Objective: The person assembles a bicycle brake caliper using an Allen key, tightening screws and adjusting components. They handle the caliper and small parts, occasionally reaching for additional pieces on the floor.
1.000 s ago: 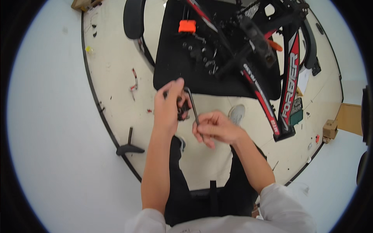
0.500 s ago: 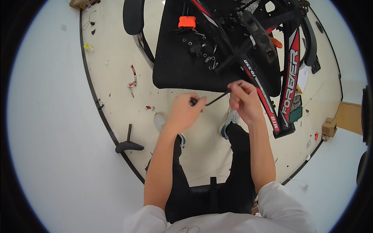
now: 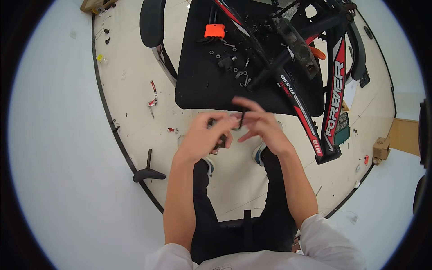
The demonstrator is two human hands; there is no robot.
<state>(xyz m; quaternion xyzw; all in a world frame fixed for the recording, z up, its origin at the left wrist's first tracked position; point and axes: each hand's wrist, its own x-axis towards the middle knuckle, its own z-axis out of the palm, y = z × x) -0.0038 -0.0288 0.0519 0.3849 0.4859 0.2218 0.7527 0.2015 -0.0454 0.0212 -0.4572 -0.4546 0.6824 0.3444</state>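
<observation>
While a black padded chair seat (image 3: 198,92) bears a black, red and white bicycle frame (image 3: 336,92), I see the left hand (image 3: 202,137) and right hand (image 3: 266,129) nearly together before it: left curled around a chunky dark part (image 3: 221,142), right with spread fingers at a thin, dark bent rod (image 3: 242,119), its grip too blurred to tell.

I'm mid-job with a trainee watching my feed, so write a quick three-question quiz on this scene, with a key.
1. True or false: the bicycle saddle lies on the floor.
2. Which hand has its fingers curled around the dark part?
3. Fill in: the bright block on the chair seat is ___ in colour.

Key: 1. True. 2. The left hand. 3. Orange.
</observation>
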